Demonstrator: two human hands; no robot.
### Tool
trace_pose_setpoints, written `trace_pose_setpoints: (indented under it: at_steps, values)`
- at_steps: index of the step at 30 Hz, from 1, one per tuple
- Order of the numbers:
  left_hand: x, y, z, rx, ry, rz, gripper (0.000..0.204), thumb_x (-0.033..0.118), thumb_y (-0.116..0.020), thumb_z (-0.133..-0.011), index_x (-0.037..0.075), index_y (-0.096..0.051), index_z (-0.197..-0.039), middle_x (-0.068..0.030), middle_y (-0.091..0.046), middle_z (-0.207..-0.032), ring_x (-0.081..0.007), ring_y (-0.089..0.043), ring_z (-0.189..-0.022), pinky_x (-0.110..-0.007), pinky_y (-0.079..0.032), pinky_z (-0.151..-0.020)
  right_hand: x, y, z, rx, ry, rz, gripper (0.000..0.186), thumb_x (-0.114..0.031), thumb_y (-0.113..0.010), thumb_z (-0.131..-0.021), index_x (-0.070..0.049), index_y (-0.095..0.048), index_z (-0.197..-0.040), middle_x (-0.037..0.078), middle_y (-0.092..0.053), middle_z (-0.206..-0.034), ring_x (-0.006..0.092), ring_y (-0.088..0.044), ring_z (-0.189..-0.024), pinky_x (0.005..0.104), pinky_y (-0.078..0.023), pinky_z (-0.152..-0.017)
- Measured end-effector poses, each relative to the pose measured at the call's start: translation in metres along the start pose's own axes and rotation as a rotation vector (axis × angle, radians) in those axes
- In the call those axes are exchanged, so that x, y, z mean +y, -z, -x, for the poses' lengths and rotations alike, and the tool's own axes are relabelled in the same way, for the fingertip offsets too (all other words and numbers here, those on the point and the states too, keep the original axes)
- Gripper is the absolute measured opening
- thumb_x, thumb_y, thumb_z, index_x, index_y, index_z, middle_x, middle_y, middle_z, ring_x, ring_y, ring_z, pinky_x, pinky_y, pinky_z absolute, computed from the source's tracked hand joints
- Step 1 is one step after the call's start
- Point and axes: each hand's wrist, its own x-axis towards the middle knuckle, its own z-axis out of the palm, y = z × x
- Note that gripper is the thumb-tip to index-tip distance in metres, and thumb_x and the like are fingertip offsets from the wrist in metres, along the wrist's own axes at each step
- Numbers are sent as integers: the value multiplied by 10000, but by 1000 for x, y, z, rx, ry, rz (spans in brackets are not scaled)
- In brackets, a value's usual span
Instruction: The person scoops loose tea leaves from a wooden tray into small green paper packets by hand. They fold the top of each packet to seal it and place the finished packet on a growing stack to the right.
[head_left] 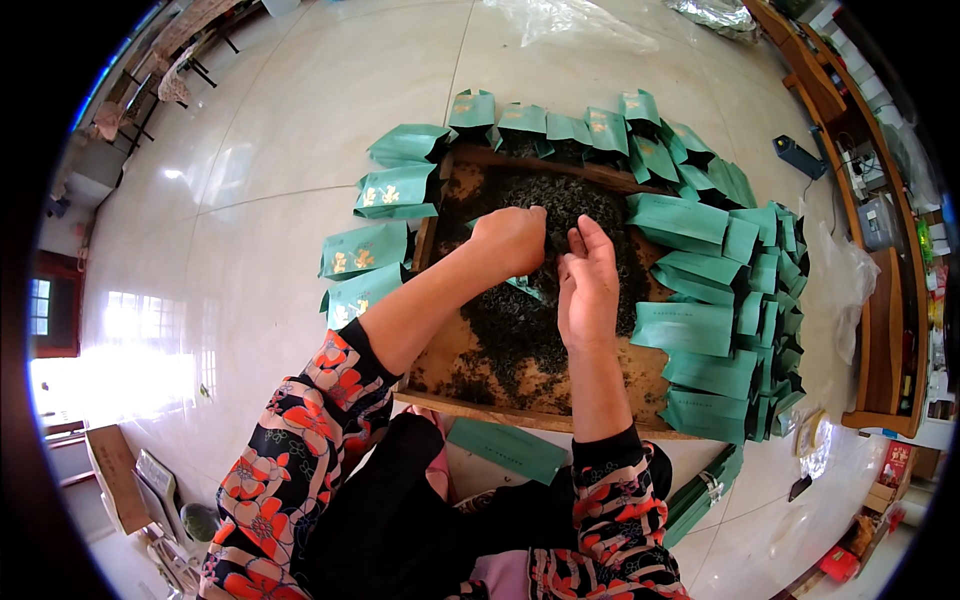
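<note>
Loose dark-green dried leaves, like tea [520, 335], lie heaped in a shallow wooden tray [485, 408] in front of me. My left hand [505, 245] is closed over the heap. Pieces of a green bag [526, 288] stick out from beneath it, and the rest of that bag is hidden. Just to its right, my right hand [588, 290] is turned partly palm-up, its fingers curved and apart. Dark leaf bits show by its fingertips; whether any lie in the palm is unclear.
Several green bags [683, 222] stand in rows along the tray's right and far sides, others [365, 250] on its left. One flat green bag [508, 450] lies by my lap. Clear plastic [850, 285] and a dark box [798, 157] are at the right, near a wooden cabinet [880, 340].
</note>
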Motion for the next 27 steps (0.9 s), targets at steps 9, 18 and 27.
trace_pose_setpoints:
  at_steps: [9, 18, 27]
  values:
    - [-25, 1, -5, -9, 42, 59, 221, 166, -501, -770, 74, -628, -925, -153, -638, -906, -341, -605, -878, -434, -491, -735, -5, 11, 1, 74, 85, 91, 277, -145, -417, -938, -39, -509, -1177, 74, -504, -1215, 180, -520, -1060, 300, -484, -796]
    - [-42, -1, -13, 97, 61, 201, 250, 223, -473, -798, 126, -629, -968, -165, -583, -961, -356, -556, -921, -431, -452, -809, 48, 127, -55, 404, 54, 1058, 449, -338, -350, -946, 14, -509, -1176, 225, -493, -1185, 375, -449, -1105, 433, -351, -947]
    - [-66, -34, -62, 72, 15, 519, 219, 164, -462, -816, 74, -570, -984, -167, -531, -972, -328, -473, -993, -385, -389, -871, 56, 138, -113, 376, 72, 1334, 456, -338, -365, -938, 34, -547, -1129, 263, -526, -1133, 406, -468, -1075, 444, -368, -916]
